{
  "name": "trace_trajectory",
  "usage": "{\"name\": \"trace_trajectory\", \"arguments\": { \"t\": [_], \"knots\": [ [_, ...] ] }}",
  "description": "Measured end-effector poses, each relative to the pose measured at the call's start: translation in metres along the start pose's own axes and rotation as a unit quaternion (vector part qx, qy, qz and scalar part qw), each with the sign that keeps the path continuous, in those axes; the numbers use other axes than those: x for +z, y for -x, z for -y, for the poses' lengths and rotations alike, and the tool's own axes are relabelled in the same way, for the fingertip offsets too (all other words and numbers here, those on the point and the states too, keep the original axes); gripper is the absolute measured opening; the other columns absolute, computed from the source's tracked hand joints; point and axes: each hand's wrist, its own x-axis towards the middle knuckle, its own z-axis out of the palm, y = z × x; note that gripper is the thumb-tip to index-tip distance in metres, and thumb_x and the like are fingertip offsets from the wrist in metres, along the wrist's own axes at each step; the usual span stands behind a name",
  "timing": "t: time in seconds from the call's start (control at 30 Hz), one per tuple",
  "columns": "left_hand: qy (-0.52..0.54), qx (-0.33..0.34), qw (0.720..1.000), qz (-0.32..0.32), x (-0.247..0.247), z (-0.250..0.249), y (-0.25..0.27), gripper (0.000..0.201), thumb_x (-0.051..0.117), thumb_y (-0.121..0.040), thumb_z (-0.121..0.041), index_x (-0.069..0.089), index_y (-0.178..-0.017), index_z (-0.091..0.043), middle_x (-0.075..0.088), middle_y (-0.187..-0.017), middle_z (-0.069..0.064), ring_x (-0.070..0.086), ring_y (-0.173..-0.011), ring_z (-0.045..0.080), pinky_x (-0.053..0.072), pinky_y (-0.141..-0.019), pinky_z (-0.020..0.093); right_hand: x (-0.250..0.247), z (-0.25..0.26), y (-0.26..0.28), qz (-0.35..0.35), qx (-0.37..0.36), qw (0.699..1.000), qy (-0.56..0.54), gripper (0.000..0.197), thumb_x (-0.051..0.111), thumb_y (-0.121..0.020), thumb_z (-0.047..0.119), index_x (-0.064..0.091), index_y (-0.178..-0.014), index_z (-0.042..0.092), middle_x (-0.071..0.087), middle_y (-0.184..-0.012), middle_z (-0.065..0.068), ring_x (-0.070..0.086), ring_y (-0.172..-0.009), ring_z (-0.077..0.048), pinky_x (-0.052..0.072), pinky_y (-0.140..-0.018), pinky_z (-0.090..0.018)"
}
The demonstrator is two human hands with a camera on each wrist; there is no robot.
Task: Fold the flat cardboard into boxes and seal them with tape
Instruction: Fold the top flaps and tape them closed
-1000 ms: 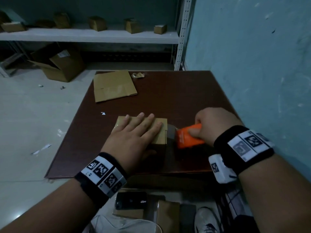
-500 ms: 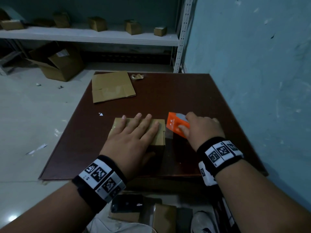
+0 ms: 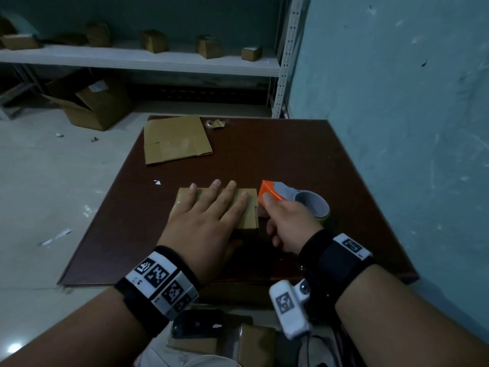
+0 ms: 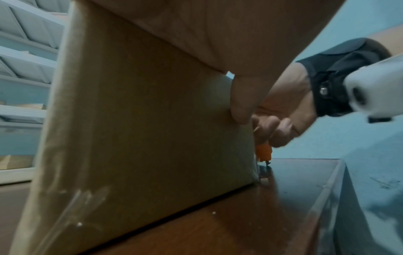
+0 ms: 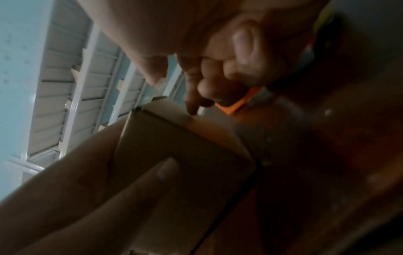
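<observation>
Sealing step, judged near its end: dark wooden table (image 3: pixel 304 154), carrying a small folded cardboard box (image 3: pixel 250 207) near the front edge, right of centre. Flat cardboard sheet (image 3: pixel 176 139) at the far left corner, apparently unfolded. Left hand (image 3: pixel 209 221) spread flat on the box top, fingers straight, thumb down the near face, gripping nothing. Right hand (image 3: pixel 288 223) curled round an orange tape dispenser (image 3: pixel 271 193), nose against the box's right side, close to the tabletop. Likely next: cutting the tape and pressing the tail flat.
</observation>
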Motion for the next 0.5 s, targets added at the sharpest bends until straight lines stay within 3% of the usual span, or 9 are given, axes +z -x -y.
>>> {"name": "trace_trajectory", "arguments": {
  "t": [0.1,0.13,0.2,0.27,0.4,0.5],
  "knots": [
    [0.0,-0.005,1.0,-0.007,0.001,0.0,0.0,0.084,0.047,-0.093,-0.062,0.022,-0.165,-0.025,0.022,-0.171,0.006,0.023,-0.158,0.029,0.022,-0.124,0.06,0.013,0.001,0.003,0.002,0.008,0.993,-0.119,0.045,0.042,-0.107,0.054,0.063,-0.091,0.018,0.055,-0.06,0.003,0.051,-0.049,-0.013,0.044,-0.052,-0.028],
    [-0.001,-0.006,1.0,-0.005,0.001,-0.001,0.0,0.084,0.049,-0.093,-0.061,0.023,-0.164,-0.025,0.023,-0.171,0.006,0.023,-0.158,0.03,0.023,-0.124,0.061,0.017,0.001,0.003,0.008,0.015,0.991,-0.134,0.041,0.041,-0.108,0.053,0.063,-0.09,0.023,0.06,-0.065,0.004,0.057,-0.056,-0.014,0.05,-0.058,-0.031],
    [-0.003,-0.006,1.0,-0.006,0.002,-0.002,0.0,0.083,0.047,-0.094,-0.061,0.023,-0.164,-0.025,0.023,-0.171,0.006,0.024,-0.157,0.03,0.024,-0.124,0.061,0.025,-0.001,0.0,0.01,0.023,0.991,-0.132,0.038,0.038,-0.109,0.053,0.062,-0.089,0.03,0.068,-0.085,0.0,0.067,-0.081,-0.023,0.06,-0.083,-0.044],
    [-0.003,-0.004,1.0,-0.005,0.001,-0.002,0.0,0.082,0.044,-0.094,-0.061,0.022,-0.165,-0.025,0.022,-0.171,0.006,0.022,-0.158,0.03,0.023,-0.124,0.061,0.031,-0.003,-0.003,-0.013,0.015,0.993,-0.119,0.038,0.036,-0.108,0.054,0.061,-0.088,0.034,0.07,-0.095,-0.002,0.068,-0.094,-0.028,0.055,-0.099,-0.054],
    [0.007,-0.003,1.0,0.005,-0.002,-0.001,0.0,0.083,0.041,-0.094,-0.06,0.018,-0.165,-0.025,0.018,-0.172,0.005,0.019,-0.159,0.029,0.021,-0.125,0.059,0.036,-0.006,-0.008,-0.04,0.012,0.996,-0.077,0.047,0.035,-0.107,0.057,0.068,-0.089,0.029,0.072,-0.086,-0.005,0.069,-0.086,-0.027,0.056,-0.095,-0.052],
    [0.03,0.0,0.999,0.019,-0.012,-0.002,0.001,0.094,0.024,-0.082,-0.061,0.013,-0.166,-0.02,0.009,-0.174,0.006,0.008,-0.161,0.026,0.012,-0.129,0.055,0.033,-0.008,-0.013,-0.069,-0.011,0.997,-0.032,0.04,0.039,-0.108,0.05,0.068,-0.094,0.026,0.071,-0.087,-0.001,0.069,-0.086,-0.022,0.057,-0.091,-0.05]
  ]
}}
